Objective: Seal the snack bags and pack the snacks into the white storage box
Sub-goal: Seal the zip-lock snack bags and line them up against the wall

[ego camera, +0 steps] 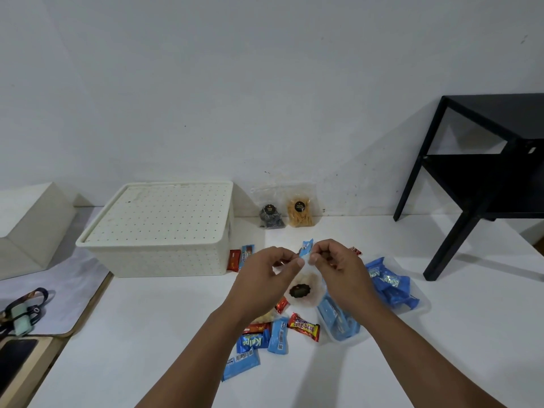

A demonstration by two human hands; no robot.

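Clear plastic snack bag with black round label (303,287), frame centre | my left grip (265,275) and right grip (338,266) pinching its top edge | lidded white perforated plastic storage box (159,228), centre left on counter (147,319)

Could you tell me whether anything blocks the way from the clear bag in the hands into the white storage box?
Yes: the lid sits closed on the white storage box, so the clear snack bag, pinched by both hands, cannot go in yet.

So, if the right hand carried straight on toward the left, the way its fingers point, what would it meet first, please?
Most likely the left hand: the right hand faces it across the top of the clear snack bag both pinch. Depth is hard to judge.
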